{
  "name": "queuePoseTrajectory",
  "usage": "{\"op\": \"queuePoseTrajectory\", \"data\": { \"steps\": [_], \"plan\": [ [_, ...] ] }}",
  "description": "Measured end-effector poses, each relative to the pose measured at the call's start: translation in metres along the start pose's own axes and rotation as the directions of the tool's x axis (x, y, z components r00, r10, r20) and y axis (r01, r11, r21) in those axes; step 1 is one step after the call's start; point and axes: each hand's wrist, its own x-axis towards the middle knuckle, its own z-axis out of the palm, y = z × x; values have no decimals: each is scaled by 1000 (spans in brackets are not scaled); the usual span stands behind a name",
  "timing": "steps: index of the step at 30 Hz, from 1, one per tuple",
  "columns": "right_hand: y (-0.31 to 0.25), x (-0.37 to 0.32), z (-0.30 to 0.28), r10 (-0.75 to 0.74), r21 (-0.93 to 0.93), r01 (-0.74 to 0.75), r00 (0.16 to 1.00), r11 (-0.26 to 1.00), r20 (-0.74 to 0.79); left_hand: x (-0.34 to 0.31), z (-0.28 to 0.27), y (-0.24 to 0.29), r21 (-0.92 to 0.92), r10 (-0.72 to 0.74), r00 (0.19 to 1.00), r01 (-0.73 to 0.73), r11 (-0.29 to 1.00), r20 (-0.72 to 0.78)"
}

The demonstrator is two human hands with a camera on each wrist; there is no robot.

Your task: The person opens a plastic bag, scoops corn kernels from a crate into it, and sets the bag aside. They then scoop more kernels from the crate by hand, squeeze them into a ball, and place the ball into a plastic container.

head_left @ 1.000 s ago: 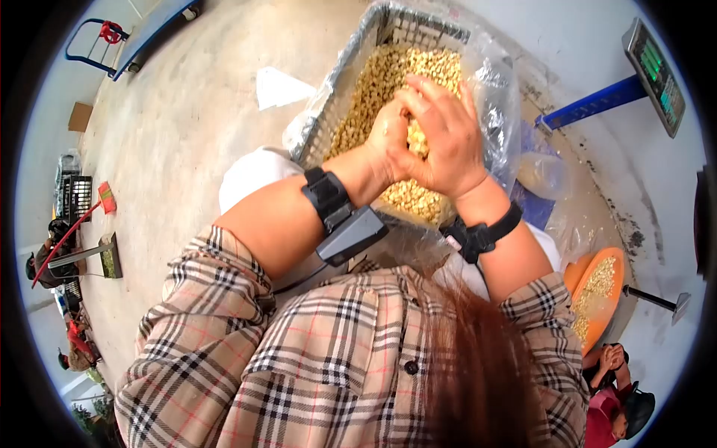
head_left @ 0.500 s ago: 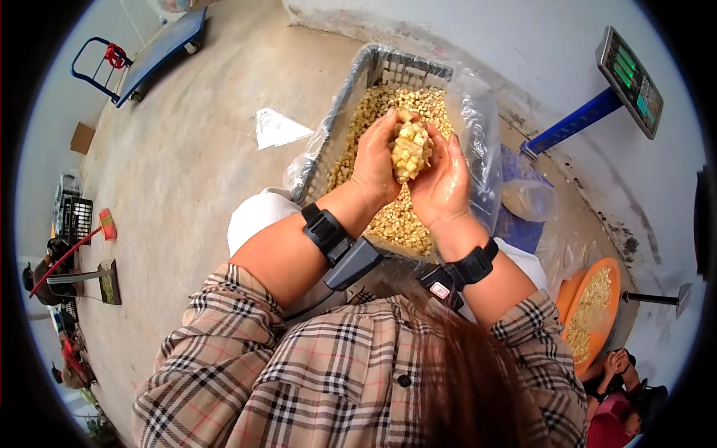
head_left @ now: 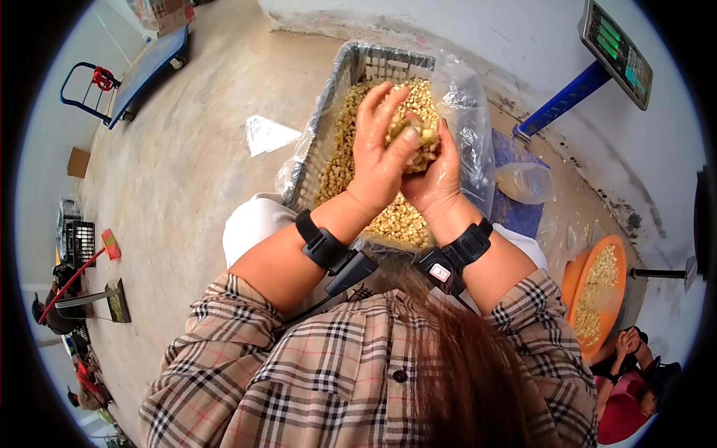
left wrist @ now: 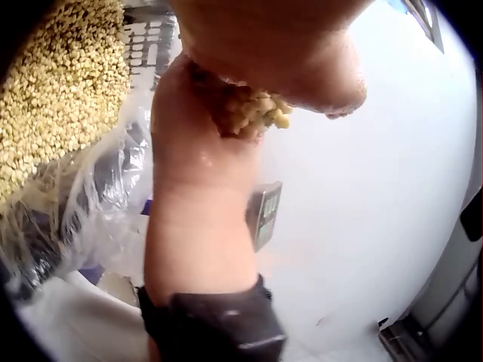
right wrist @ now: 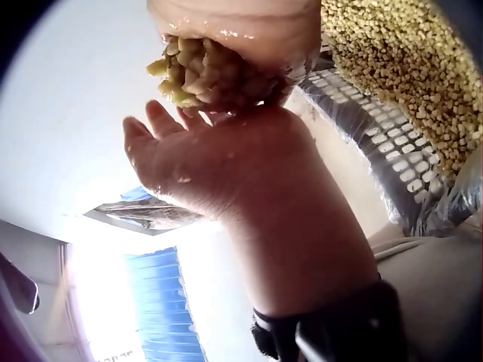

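Observation:
A clump of pale yellow kernels [head_left: 424,155] is between the two hands, above a grey mesh crate [head_left: 326,101] lined with clear plastic and holding loose kernels [head_left: 399,220]. The right hand [head_left: 437,179] cups the clump with curled fingers. The left hand [head_left: 379,160] has its fingers extended and its thumb against the clump. In the right wrist view, the clump [right wrist: 198,75] shows beneath the near right hand [right wrist: 245,23], with the left hand's [right wrist: 204,162] palm below it. The left wrist view shows part of the clump [left wrist: 258,113].
A scale display [head_left: 616,52] on a blue post stands right of the crate. An orange basin [head_left: 616,280] with kernels is at the lower right, near a seated person [head_left: 624,403]. A blue cart [head_left: 149,71] and white plastic [head_left: 269,136] are on the left floor.
The hands came apart from their clasp, exposing the clump. Since then, the left fingers have stretched forward and its thumb has moved over the clump. The head view has shifted.

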Motion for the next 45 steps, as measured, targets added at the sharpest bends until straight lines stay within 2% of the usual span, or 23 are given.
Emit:
{"op": "queuePoseTrajectory", "data": {
  "steps": [2, 3, 4, 5, 7, 8, 9, 11, 12, 14, 15, 16, 19, 20, 23, 26, 28, 30, 34, 36, 38, 41, 45],
  "plan": [
    [0, 0, 3, -61, -97, 57, 998, 994, -30, 1, 4, 2, -333, -307, 949, 267, 904, -73],
    [-1, 0, 5, -92, -145, 85, 995, 986, -42, 2, 6, 4, -491, -455, 888, 367, 790, -68],
    [0, 6, -3, -159, -214, 166, 986, 963, 46, 3, 7, 7, -646, -614, 789, 460, 609, -17],
    [0, 5, -4, -259, -396, 285, 958, 873, 120, 2, 5, 8, -698, -680, 731, 512, 501, 48],
    [2, 3, -4, -383, -672, 486, 870, 560, 310, 1, 2, 8, -771, -782, 595, 582, 257, 188],
    [2, 3, -1, -468, -733, 621, 753, 277, 462, 2, 0, 1, -808, -755, 585, 575, 128, 297],
    [0, 2, 3, -469, -725, 683, 669, 84, 576, 3, -3, -5, -791, -732, 572, 607, 75, 369],
    [-3, -1, 9, -385, -606, 735, 487, -304, 784, 3, -7, -12, -745, -666, 543, 666, -28, 511],
    [-5, -2, 12, -304, -500, 721, 398, -480, 866, 0, -6, -12, -744, -628, 615, 663, 84, 477],
    [-7, -4, 14, -226, -402, 706, 334, -583, 915, 1, -6, -13, -722, -663, 542, 692, 4, 516],
    [-8, -6, 14, -187, -353, 693, 307, -628, 933, 0, -7, -12, -723, -634, 551, 691, -17, 542],
    [-8, -8, 15, -178, -330, 680, 285, -655, 942, 0, -9, -11, -722, -604, 560, 691, -39, 568],
    [-7, -10, 14, -174, -293, 649, 243, -702, 954, 1, -8, 32, -688, -627, 658, 679, 256, 417],
    [-7, -10, 15, -177, -280, 645, 221, -711, 959, 1, -7, 29, -644, -644, 653, 700, 310, 399],
    [-10, -3, 16, -156, -203, 645, 130, -737, 979, 0, -18, -7, -726, -451, 633, 686, -49, 629],
    [-11, -1, 13, -149, -200, 621, 134, -758, 980, 9, -16, 29, -669, -643, 523, 743, 22, 559],
    [-9, -11, 29, -98, -141, 591, 105, -794, 990, 11, -16, 30, -649, -605, 530, 760, 27, 594],
    [-7, -2, 36, -171, -104, 634, -46, -766, 984, 15, -17, 26, -626, -562, 552, 776, 76, 616],
    [-7, 4, 29, -165, -46, 617, -138, -786, 977, 11, -18, 21, -583, -497, 575, 796, 160, 650],
    [-8, -11, 33, -161, -141, 624, 24, -769, 987, 12, -15, 6, -598, -449, 627, 769, 226, 637],
    [-7, -4, 29, -156, -77, 618, -75, -782, 985, 12, -15, 3, -608, -427, 619, 773, 181, 659],
    [-4, 4, 21, -165, -47, 613, -136, -789, 977, 8, -15, 8, -607, -406, 586, 789, 89, 701],
    [-3, 1, 21, -160, -62, 625, -102, -778, 982, 6, -13, 7, -604, -376, 565, 796, 18, 734]
  ]
}}
